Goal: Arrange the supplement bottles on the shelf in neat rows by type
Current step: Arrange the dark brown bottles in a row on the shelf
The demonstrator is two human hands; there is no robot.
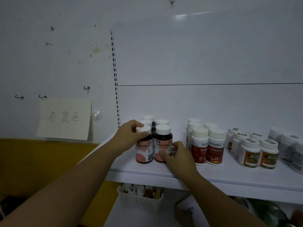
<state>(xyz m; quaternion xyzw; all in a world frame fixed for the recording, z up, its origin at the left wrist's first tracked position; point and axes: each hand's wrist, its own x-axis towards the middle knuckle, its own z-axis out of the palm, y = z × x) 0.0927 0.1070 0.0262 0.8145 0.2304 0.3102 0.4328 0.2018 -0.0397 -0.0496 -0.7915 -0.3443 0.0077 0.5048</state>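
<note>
Dark bottles with pink labels and white caps stand in two rows at the left end of the white shelf (147, 171). My left hand (129, 135) grips the front left dark bottle (144, 151) around its neck. My right hand (177, 154) holds the lower side of the front right dark bottle (161, 145). To the right stand white bottles with red labels (207, 148) in two rows, then white bottles with orange labels (259, 153), and a blurred group of white bottles (290, 145) at the far right.
A white slotted basket (141, 199) with mixed bottles sits on the lower shelf under the hands, beside a cardboard box (185, 210). A paper note (65, 118) hangs on the wall at left, above a yellow surface (41, 161). The shelf's back panel is bare.
</note>
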